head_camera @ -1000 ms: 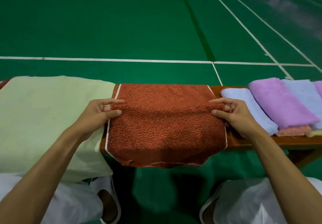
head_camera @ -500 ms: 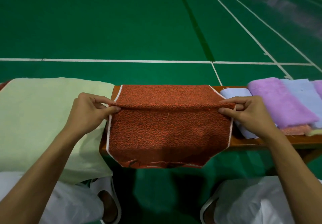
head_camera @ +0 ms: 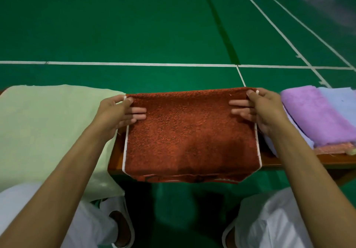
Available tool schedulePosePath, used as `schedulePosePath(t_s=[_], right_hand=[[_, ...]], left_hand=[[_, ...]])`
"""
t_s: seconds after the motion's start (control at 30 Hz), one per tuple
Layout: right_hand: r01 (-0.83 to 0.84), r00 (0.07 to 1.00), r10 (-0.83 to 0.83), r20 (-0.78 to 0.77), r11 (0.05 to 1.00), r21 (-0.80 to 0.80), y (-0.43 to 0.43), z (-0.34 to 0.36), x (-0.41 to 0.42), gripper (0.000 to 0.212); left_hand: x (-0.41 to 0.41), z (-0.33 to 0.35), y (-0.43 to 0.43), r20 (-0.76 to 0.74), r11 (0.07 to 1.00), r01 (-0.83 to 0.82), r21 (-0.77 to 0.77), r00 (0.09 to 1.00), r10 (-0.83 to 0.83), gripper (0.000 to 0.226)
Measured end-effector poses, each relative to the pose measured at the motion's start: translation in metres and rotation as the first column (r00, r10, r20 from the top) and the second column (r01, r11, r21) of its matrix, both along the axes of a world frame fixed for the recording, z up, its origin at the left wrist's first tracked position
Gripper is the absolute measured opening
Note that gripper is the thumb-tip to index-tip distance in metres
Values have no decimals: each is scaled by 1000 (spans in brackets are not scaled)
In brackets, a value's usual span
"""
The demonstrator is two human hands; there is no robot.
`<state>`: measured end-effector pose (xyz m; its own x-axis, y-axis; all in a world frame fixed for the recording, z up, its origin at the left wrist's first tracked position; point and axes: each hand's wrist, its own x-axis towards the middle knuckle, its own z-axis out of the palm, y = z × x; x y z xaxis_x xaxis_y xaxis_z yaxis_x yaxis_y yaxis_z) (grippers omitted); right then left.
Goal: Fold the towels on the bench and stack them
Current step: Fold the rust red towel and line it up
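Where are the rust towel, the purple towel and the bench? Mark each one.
Rust towel [head_camera: 192,136]: head view, middle of its top.
Purple towel [head_camera: 312,116]: head view, middle of its top.
Bench [head_camera: 116,157]: head view, bare wood strip.

Seven towels [head_camera: 192,138] (some overlapping), two hands [head_camera: 115,112], one bench [head_camera: 269,160].

The pinched ridge of the towel [head_camera: 192,138] has been carried from the middle of the bench [head_camera: 115,155] to its far edge. A second ago it was only being gathered at the sides. The far part of the cloth, seen plainly before, is now covered by the layer drawn over it. The left hand [head_camera: 117,111] and right hand [head_camera: 264,109] have been moved forward with it, with fingers [head_camera: 138,111] now stretched inward over the cloth and thumbs set at the far corners.
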<state>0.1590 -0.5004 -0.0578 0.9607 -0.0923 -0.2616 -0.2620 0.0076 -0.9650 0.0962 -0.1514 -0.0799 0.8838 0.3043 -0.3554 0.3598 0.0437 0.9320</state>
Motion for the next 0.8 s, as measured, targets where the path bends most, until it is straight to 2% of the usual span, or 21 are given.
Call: schedulePosePath(t_s=[0.1,0.2,0.3,0.37,0.47,0.53,0.63,0.73,0.8], right_hand=[[27,996,-46,75,973,231,14,0,24,19],[-4,946,-112,305,934,357,16,9,38,14],[-96,853,-127,505,915,392,8,29,36,8],[-149,802,-103,588,919,365,2,39,30,7],[-158,785,-77,615,935,319,-5,38,21,11],[-123,811,-71,581,950,287,-6,28,13,11],[-19,866,-80,494,981,192,-8,12,-2,18],[-31,959,18,283,999,40,-13,7,-20,33],[-199,977,209,54,970,-139,-21,8,-31,23]], left_hand=[[29,3,0,125,997,-40,-66,991,48,14],[52,25,6,395,996,-35,-83,916,65,12],[49,53,16,648,992,63,-105,762,20,17],[38,66,20,708,983,142,-115,705,-19,22],[19,63,24,683,990,129,-60,729,-54,18],[4,48,23,589,998,48,36,806,-60,13],[-18,22,18,412,982,-7,189,908,-73,18],[-31,12,21,249,946,89,313,953,-172,27],[-35,13,27,89,887,265,378,943,-319,29]])
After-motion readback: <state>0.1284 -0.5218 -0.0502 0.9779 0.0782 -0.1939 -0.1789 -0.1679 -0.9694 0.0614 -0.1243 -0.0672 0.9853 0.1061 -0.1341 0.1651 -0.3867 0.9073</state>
